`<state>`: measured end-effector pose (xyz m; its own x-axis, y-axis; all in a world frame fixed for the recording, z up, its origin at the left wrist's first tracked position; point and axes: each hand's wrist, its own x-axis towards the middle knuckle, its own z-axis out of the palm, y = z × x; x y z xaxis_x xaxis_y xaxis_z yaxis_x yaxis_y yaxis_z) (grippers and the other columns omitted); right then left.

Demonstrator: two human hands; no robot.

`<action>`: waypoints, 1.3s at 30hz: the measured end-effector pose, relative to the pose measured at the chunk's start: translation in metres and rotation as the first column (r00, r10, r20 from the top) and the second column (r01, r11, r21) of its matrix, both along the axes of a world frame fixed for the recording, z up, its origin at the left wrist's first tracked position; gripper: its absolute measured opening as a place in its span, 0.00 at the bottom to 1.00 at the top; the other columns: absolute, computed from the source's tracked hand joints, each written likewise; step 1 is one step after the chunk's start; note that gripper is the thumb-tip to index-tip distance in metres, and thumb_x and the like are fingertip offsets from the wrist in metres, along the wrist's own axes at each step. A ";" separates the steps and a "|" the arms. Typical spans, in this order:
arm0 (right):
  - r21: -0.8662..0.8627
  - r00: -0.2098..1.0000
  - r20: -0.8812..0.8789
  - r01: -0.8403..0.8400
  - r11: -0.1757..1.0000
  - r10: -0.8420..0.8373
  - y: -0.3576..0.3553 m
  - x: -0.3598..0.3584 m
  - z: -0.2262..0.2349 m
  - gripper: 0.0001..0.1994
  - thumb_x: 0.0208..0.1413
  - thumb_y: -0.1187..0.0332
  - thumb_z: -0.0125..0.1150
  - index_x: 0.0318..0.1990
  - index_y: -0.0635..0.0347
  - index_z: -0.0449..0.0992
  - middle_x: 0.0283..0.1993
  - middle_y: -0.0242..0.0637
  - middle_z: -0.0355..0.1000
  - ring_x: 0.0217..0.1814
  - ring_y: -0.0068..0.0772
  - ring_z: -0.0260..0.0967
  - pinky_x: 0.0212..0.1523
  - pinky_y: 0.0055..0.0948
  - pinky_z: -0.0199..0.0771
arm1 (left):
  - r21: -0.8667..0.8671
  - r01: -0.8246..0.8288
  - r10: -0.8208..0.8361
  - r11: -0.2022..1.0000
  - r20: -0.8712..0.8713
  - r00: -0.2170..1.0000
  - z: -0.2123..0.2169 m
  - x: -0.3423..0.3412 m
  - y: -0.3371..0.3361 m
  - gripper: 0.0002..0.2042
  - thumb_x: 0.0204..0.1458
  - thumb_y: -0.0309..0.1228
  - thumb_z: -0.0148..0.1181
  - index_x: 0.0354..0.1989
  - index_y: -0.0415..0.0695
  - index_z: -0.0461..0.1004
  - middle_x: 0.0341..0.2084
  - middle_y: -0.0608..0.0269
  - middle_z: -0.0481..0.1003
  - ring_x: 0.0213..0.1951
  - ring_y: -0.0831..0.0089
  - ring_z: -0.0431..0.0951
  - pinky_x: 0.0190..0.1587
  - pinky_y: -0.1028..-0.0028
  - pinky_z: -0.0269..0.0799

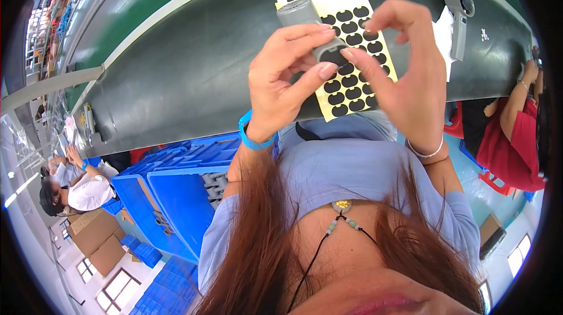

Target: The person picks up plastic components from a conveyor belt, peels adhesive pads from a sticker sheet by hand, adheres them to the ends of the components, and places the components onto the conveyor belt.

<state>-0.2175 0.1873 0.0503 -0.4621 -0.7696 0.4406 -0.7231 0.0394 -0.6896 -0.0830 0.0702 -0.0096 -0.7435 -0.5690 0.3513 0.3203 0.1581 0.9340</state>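
My left hand [275, 75], with a blue band at the wrist, is closed round a grey cylindrical handle [298, 11]. Its vented end points away to the far left, and the nearer end is turned toward me. On that nearer end lies a black oval sticker [333, 56]. The thumb of my right hand [413, 75] touches the sticker's edge, while its other fingers are raised and apart. Beneath both hands is a cream sheet [326, 110] bearing rows of black notched oval stickers. More of these sheets appear stacked under it.
A grey handheld fan [458, 36] lies on white paper at the right, near small white bits [484, 35]. Blue crates [176, 203] stand beside the dark worktable [193, 57] at the left. Co-workers sit at the far left [88, 189] and right [510, 139].
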 end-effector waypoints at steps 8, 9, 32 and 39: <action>0.181 0.772 0.509 -0.529 0.829 0.381 -0.025 -0.020 -0.025 0.28 0.51 0.83 0.49 0.63 0.58 0.61 0.41 0.40 0.74 0.42 0.34 0.74 0.46 0.29 0.71 | -0.180 -0.114 0.120 0.977 0.018 0.993 0.006 -0.001 -0.012 0.16 0.41 0.20 0.67 0.41 0.40 0.76 0.43 0.59 0.75 0.40 0.77 0.75 0.32 0.82 0.69; 0.147 0.776 0.480 -0.531 0.835 0.409 -0.029 -0.017 -0.033 0.30 0.49 0.84 0.49 0.63 0.57 0.61 0.44 0.42 0.74 0.45 0.37 0.74 0.47 0.30 0.71 | -0.161 -0.051 0.051 0.986 -0.006 0.999 0.004 -0.001 -0.014 0.16 0.41 0.17 0.65 0.41 0.35 0.72 0.44 0.52 0.72 0.48 0.66 0.73 0.51 0.70 0.69; -0.002 0.937 -0.348 -0.026 1.000 0.024 -0.165 -0.188 -0.101 0.29 0.45 0.85 0.43 0.59 0.60 0.62 0.57 0.60 0.62 0.58 0.64 0.60 0.58 0.44 0.63 | -0.064 0.184 -0.162 0.981 -0.792 0.588 0.148 0.047 -0.002 0.11 0.49 0.33 0.59 0.38 0.43 0.71 0.37 0.63 0.69 0.42 0.77 0.72 0.44 0.70 0.67; -0.010 0.911 -0.411 -0.037 0.999 0.029 -0.114 -0.163 -0.085 0.27 0.47 0.83 0.44 0.59 0.67 0.61 0.58 0.57 0.62 0.63 0.56 0.57 0.65 0.41 0.56 | 0.032 0.285 -0.161 0.958 -0.761 0.629 0.157 0.042 0.014 0.09 0.50 0.31 0.57 0.37 0.43 0.70 0.37 0.64 0.69 0.40 0.74 0.73 0.45 0.68 0.67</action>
